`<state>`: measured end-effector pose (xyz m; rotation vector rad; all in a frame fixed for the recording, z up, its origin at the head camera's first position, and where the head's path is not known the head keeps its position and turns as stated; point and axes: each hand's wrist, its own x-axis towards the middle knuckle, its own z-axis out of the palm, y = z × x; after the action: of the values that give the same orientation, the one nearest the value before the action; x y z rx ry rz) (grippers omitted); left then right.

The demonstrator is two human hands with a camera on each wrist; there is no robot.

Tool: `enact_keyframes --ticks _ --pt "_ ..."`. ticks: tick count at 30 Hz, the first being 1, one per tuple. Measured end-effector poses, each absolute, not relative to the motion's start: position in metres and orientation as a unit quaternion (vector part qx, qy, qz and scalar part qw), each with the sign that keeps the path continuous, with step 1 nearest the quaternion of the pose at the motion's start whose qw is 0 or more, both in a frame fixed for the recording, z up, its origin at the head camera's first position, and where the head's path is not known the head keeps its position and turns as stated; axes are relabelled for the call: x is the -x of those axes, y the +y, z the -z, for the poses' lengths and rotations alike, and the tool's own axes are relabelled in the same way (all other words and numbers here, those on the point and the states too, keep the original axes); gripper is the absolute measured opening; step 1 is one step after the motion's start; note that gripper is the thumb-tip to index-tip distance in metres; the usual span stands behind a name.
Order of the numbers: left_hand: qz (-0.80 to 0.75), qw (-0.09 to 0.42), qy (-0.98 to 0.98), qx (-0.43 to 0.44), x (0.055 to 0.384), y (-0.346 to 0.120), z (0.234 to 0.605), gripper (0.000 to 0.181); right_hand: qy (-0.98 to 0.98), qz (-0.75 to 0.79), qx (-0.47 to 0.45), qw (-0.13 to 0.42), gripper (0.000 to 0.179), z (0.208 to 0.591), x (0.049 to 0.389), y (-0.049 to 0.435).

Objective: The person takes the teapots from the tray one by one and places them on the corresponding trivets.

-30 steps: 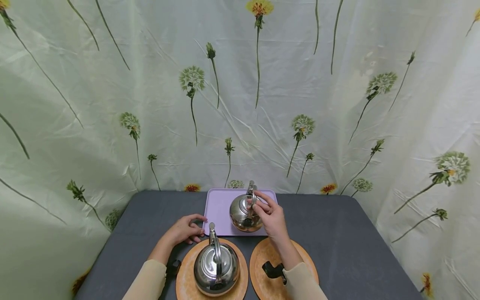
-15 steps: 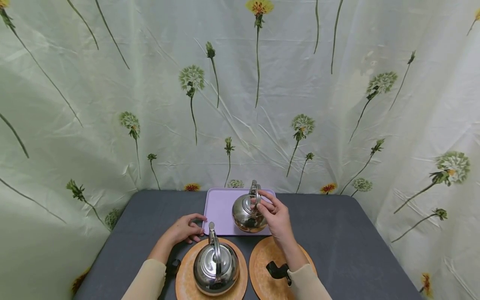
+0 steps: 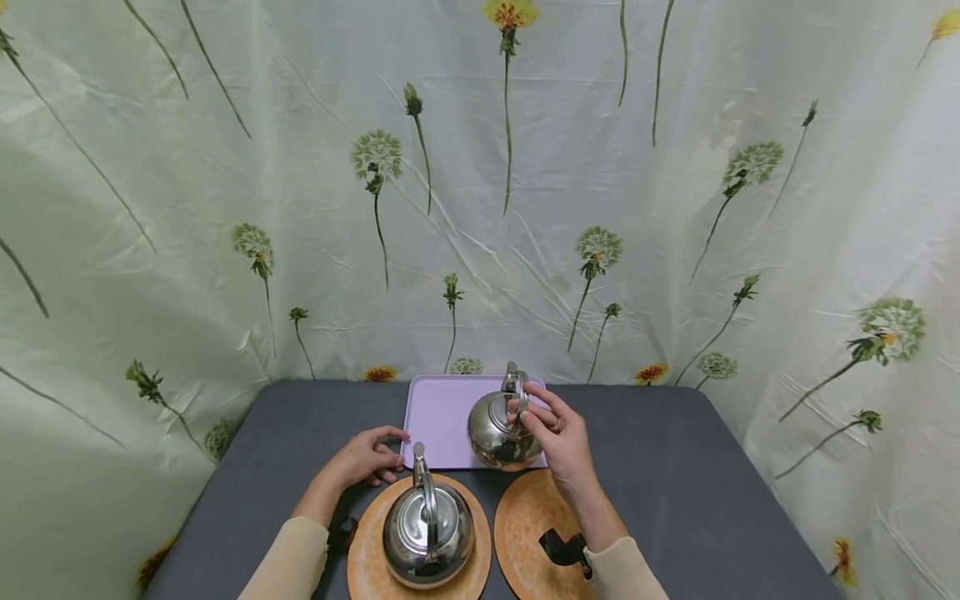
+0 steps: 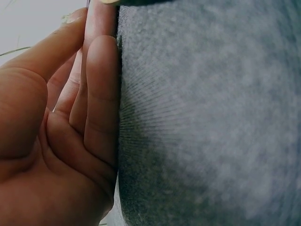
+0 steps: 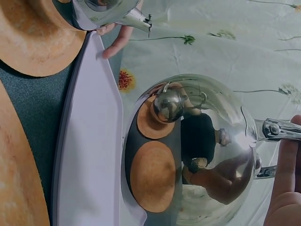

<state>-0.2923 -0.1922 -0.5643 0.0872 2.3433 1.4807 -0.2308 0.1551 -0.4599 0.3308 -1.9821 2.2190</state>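
Observation:
A shiny steel kettle (image 3: 495, 432) hangs from my right hand (image 3: 566, 442), whose fingers and thumb grip its handle (image 5: 277, 132). It is over the right half of a lilac tray (image 3: 437, 417); whether its base touches the tray I cannot tell. At the tray's left edge, my left hand (image 3: 362, 458) rests its index finger and thumb on the rim, the fingers mostly straight. In the left wrist view the thumb lies along the fingers (image 4: 101, 94), beside the dark cloth. A second steel kettle (image 3: 408, 546) stands upright on an orange-brown round mat (image 3: 366, 554).
Another orange-brown round mat (image 3: 521, 517) lies to the right, partly under my right forearm. Both mats sit on a dark grey tabletop (image 3: 675, 500) in front of the tray. A curtain (image 3: 480, 208) printed with dandelions rises behind the table.
My right hand and the kettle it holds have moved to the right and slightly nearer to me over the tray. The left hand stays at the tray's edge. The head view has shifted a little.

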Motion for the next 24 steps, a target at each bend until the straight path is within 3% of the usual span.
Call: enact_keyframes --ticks 24 --pt "-0.527 0.187 0.828 -0.042 0.294 -0.193 0.566 0.042 -0.682 -0.724 -0.078 0.076 0.049 0.455 0.205 0.182"
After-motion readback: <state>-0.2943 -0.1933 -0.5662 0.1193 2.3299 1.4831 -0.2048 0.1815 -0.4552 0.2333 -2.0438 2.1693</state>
